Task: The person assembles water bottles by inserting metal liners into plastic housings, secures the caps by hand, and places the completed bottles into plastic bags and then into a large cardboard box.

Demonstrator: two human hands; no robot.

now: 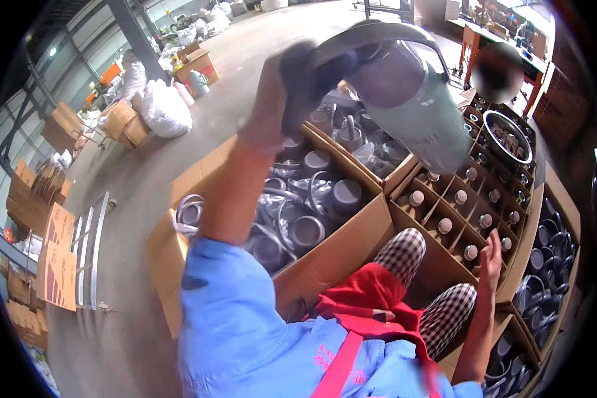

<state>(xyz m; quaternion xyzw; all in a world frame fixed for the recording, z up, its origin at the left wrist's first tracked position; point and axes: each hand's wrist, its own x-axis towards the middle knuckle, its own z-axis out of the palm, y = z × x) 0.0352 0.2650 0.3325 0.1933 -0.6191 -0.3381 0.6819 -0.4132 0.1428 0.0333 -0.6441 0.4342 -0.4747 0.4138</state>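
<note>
My left hand (302, 79), in a dark glove, is raised and closed on a grey handled piece (338, 50) joined to a translucent pale-green vessel (428, 119), which hangs tilted to the right, blurred. My right hand (491, 259) is low on the right with fingers apart, beside a divided carton (404, 222) of bottles with pale tops (461, 197). A steel bowl (525, 154) of small pieces sits on that carton's far part. Below the raised vessel, an open carton (371, 235) holds grey lids and handles (348, 199) in clear plastic.
More cartons of dark lids (544, 265) stand along the right, with another (391, 176) behind. A metal trolley (93, 252) with leaning cardboard (60, 259) is at left on the floor (132, 179). White sacks (166, 113) lie by a column; an orange-framed bench (471, 46) is at back right.
</note>
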